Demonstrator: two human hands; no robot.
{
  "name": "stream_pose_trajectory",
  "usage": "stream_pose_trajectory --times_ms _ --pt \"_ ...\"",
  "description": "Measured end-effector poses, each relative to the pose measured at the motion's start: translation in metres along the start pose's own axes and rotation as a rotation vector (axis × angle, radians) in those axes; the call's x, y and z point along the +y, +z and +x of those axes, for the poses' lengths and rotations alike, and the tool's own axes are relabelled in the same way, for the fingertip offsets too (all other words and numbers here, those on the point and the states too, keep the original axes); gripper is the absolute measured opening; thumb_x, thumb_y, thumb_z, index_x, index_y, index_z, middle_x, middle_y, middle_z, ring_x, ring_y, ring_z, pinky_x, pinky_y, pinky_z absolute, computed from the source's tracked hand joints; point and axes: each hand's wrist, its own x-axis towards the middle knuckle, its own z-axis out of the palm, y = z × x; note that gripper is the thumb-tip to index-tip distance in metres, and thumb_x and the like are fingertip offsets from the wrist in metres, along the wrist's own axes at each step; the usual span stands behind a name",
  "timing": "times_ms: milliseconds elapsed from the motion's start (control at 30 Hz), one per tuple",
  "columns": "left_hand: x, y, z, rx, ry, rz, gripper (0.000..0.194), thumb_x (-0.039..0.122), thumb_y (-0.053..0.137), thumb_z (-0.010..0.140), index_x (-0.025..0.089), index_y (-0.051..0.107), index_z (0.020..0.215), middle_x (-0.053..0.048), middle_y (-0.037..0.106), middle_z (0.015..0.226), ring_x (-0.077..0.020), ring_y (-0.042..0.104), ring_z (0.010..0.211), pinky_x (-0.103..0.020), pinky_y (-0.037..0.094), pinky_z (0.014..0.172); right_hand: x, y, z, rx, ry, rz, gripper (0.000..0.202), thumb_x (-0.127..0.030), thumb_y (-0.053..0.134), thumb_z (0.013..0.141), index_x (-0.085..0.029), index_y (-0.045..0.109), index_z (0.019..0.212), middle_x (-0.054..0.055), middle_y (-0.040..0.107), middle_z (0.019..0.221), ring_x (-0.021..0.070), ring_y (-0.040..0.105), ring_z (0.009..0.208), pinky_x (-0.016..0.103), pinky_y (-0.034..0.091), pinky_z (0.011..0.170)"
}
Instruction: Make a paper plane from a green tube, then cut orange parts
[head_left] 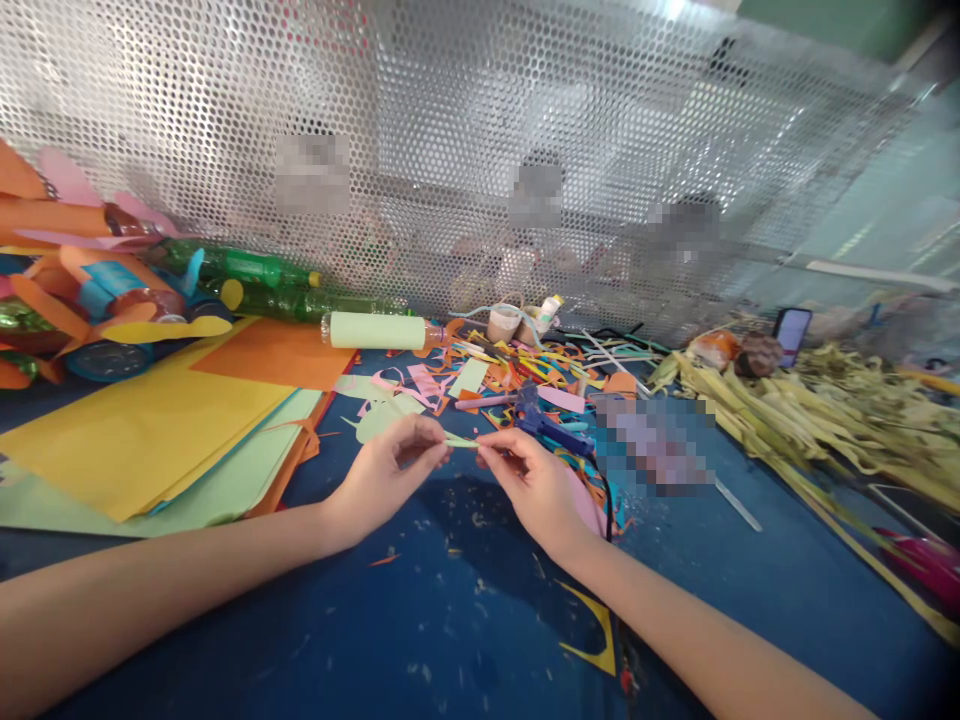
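Perforated silvery sheeting (450,120) runs across the whole back of my feed, all shine and blurry shapes, so I can't really tell what's behind it and what's reflected. Below that it's a blue tabletop (337,640), scuffed and speckled with pale flecks, and pretty messy tbh. On the left I've got a stack of coloured paper (150,430) (yellow, orange, pale green) next to flower-like paper-covered bottles (127,300), with green plastic bottles (262,268) lying just beyond. A bottle wrapped in pale green paper (377,330) lies mid-table near a heap of cut scraps (517,360), and what looks like a blue glue gun (551,428) sits among them. Far right is a pile of dried husks (840,400) with a phone (793,335) propped by it. As for labels, any print is too small or blurred for me to read. Front and centre, just above the table, the left hand (394,470) and right hand (536,490) each pinch one end of a thin pale-green paper strip (461,442), fingertips close together.
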Motion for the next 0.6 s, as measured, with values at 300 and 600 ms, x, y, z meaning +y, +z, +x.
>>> stream_pose_trajectory --times_ms 300,600 --pt "0.006 -0.001 -0.001 -0.009 -0.04 -0.13 0.01 0.024 0.053 0.082 0.017 0.052 0.09 -0.001 0.059 0.08 -0.013 0.061 0.076 -0.027 0.05 0.075 0.006 0.002 0.004 -0.08 0.098 0.232 0.011 -0.027 0.056 0.082 -0.021 0.059 0.09 0.002 0.065 0.083 0.0134 0.065 0.07 0.027 0.055 0.069" --pt "-0.009 -0.006 0.008 0.098 -0.135 -0.145 0.016 0.029 0.054 0.08 0.017 0.056 0.091 -0.001 0.062 0.079 -0.0141 0.062 0.074 -0.03 0.049 0.076 0.002 0.006 -0.002 -0.227 0.078 0.339 0.018 -0.027 0.056 0.082 -0.023 0.059 0.099 0.003 0.067 0.095 0.0155 0.065 0.086 0.03 0.056 0.074"
